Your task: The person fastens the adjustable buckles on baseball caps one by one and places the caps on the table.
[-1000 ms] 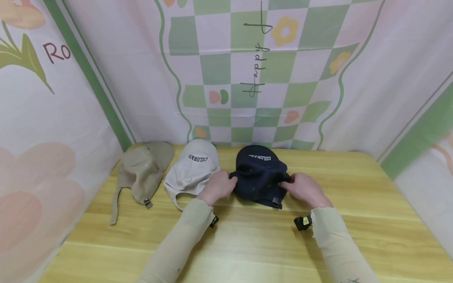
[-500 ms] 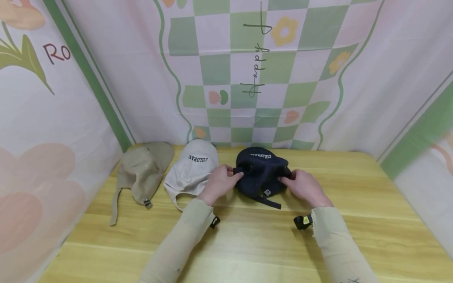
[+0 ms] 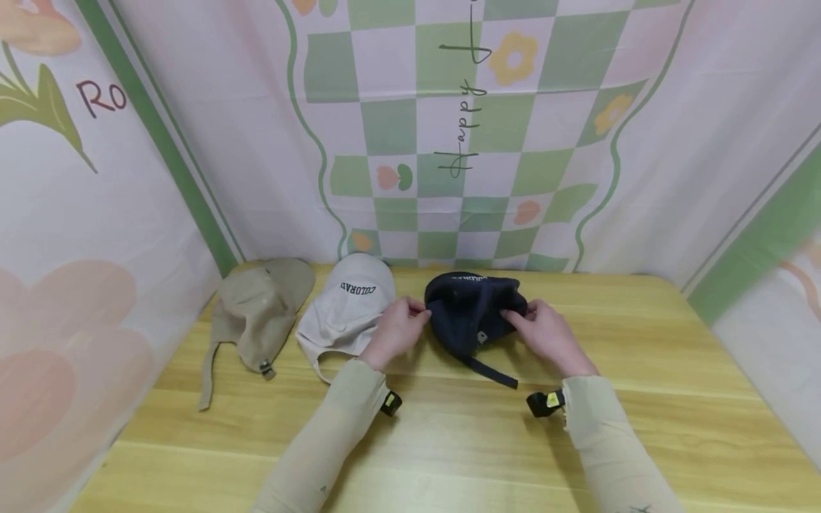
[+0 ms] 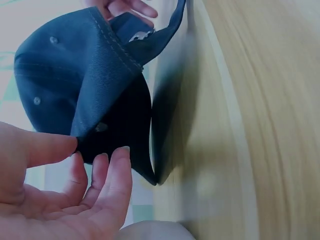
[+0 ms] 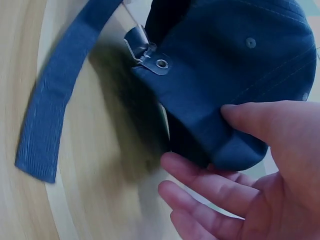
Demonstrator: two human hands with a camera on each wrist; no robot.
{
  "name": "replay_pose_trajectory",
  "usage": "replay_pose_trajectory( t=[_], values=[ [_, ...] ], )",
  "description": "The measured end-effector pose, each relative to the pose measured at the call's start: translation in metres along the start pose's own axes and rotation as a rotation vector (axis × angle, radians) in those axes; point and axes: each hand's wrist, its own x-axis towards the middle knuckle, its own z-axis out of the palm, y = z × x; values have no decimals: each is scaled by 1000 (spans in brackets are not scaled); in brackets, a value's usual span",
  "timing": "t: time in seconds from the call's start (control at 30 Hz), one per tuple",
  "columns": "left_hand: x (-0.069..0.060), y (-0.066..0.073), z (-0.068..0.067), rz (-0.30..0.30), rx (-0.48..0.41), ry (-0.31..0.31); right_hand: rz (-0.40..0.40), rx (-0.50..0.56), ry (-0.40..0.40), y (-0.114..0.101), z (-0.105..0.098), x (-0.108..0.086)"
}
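Observation:
A navy baseball cap [image 3: 465,317] with white lettering stands partly raised at the back middle of the table, its crown creased. My left hand [image 3: 399,328] pinches its left edge between thumb and fingers, as the left wrist view shows. On the other side my right hand [image 3: 548,335] pinches the cap's right edge, thumb [image 5: 245,117] on the outer cloth and fingers under the rim. The cap's loose back strap [image 5: 65,95] hangs down to the wood. A metal buckle [image 5: 150,55] shows at the rear opening.
Left of the navy cap lies a white cap [image 3: 353,299] with dark lettering, close to my left hand. A khaki cap [image 3: 256,306] lies farther left, its strap trailing forward. A printed curtain [image 3: 449,142] stands behind the wooden table [image 3: 462,449].
The navy cap has tipped so its lettering turns away and its crown folds. Its strap has come loose from the buckle and swung forward. Both hands stay at its sides.

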Motion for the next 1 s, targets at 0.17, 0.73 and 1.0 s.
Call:
replay_pose_trajectory(
  t=[0.17, 0.73, 1.0],
  values=[
    [4, -2, 3, -30, -214, -6, 11, 98, 49, 0, 3, 0],
    [0, 1, 3, 116, -410, -116, -2, 198, 192, -11, 9, -1],
    [-1, 1, 3, 106, -417, -152, 21, 258, 181, -14, 9, -3]
  ],
)
